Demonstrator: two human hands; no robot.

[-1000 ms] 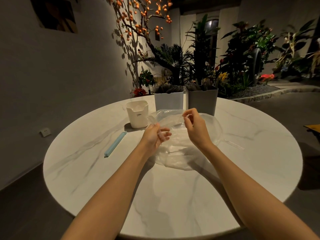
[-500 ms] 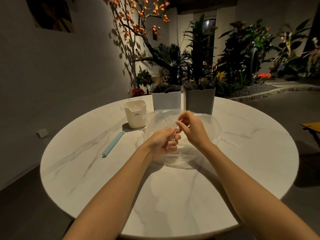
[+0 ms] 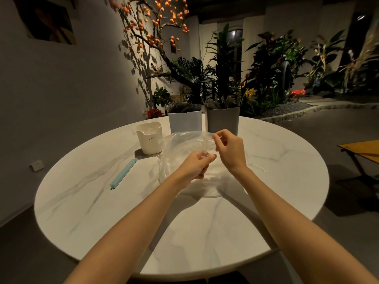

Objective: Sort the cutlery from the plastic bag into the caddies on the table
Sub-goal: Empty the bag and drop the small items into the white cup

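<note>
Bag (image 3: 180, 148) lies pinched under both hands.

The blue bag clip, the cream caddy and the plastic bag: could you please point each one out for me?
blue bag clip (image 3: 123, 173), head view, middle of its length.
cream caddy (image 3: 150, 140), head view, front wall by the label.
plastic bag (image 3: 176, 144), head view, crumpled left part.

A blue clip (image 3: 123, 173) lies on the round marble table (image 3: 184, 232). Plants (image 3: 272, 64) and an orange-fruited tree (image 3: 151, 31) stand behind; a picture (image 3: 46, 21) hangs on the wall.
</note>
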